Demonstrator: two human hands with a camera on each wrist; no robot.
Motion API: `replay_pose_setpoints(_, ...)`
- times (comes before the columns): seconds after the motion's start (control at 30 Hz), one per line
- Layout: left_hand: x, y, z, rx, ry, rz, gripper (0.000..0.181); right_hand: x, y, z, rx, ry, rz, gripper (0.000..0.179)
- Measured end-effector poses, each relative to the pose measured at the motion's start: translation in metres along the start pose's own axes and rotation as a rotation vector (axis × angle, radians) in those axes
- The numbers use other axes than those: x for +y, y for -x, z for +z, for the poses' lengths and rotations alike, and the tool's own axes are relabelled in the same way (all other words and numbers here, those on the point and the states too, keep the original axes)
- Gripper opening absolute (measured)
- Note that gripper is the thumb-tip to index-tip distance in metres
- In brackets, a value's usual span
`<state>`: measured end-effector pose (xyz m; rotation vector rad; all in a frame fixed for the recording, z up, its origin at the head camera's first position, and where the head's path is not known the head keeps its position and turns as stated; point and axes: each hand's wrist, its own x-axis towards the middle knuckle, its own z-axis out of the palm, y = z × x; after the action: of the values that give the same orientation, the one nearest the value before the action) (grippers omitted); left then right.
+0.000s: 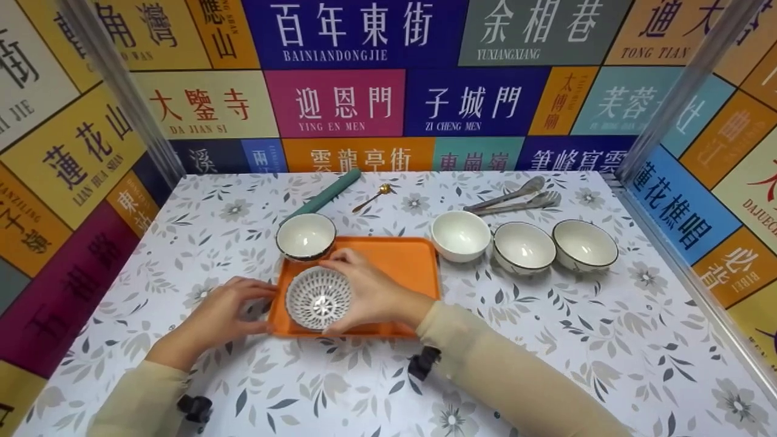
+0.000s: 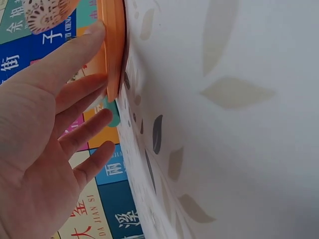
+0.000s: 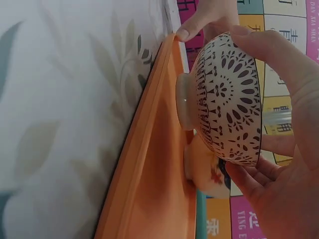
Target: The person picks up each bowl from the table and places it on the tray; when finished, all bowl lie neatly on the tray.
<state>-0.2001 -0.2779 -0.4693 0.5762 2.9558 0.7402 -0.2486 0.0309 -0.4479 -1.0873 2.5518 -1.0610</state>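
My right hand (image 1: 370, 294) grips a small bowl (image 1: 318, 300) with a dark openwork-like pattern, thumb and fingers on opposite sides of its rim. In the right wrist view the bowl (image 3: 229, 99) is upright, its foot close over the orange tray (image 3: 144, 174). My left hand (image 1: 221, 312) is at the left edge of the tray (image 1: 394, 261). In the left wrist view this hand (image 2: 45, 119) has its thumb at the tray rim (image 2: 114, 50) and its other fingers loosely extended. A white bowl (image 1: 306, 237) with a dark rim stands at the tray's back left corner.
Three white bowls, one plain-rimmed (image 1: 461, 233) and two dark-rimmed (image 1: 525, 246) (image 1: 584, 243), stand right of the tray. Behind them lie tongs (image 1: 516, 197). A green stick-like object (image 1: 325, 194) and a small golden spoon (image 1: 373, 197) lie at the back. Printed panels (image 1: 343, 103) wall the table.
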Motion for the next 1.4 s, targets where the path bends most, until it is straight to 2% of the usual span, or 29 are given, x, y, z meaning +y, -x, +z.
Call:
replay_pose_setpoints(0.17, -0.003, 0.0, 0.0, 0.027, 0.0, 0.051, 0.058, -0.005, -0.015, 0.015, -0.012, -0.007, -0.023, 0.114)
replay_pose_setpoints(0.3, -0.006, -0.002, 0.002, 0.052, 0.001, 0.085, 0.057, -0.008, -0.022, 0.025, -0.016, 0.032, -0.026, 0.115)
replay_pose_setpoints(0.63, -0.011, -0.004, 0.004, 0.067, 0.034, 0.087, 0.059, -0.014, -0.033, 0.036, -0.037, 0.078, -0.016, 0.115)
replay_pose_setpoints(0.87, -0.01, -0.001, 0.003, 0.07, 0.06, 0.096, 0.06, -0.016, -0.032, 0.037, -0.078, 0.074, -0.002, 0.116)
replay_pose_setpoints(1.2, -0.011, -0.006, 0.002, 0.057, 0.038, 0.089, 0.059, -0.013, -0.029, 0.029, -0.103, 0.014, -0.054, 0.113)
replay_pose_setpoints(1.4, -0.014, -0.004, 0.001, 0.061, 0.059, 0.08, 0.059, -0.011, -0.028, 0.026, -0.134, -0.022, -0.089, 0.11)
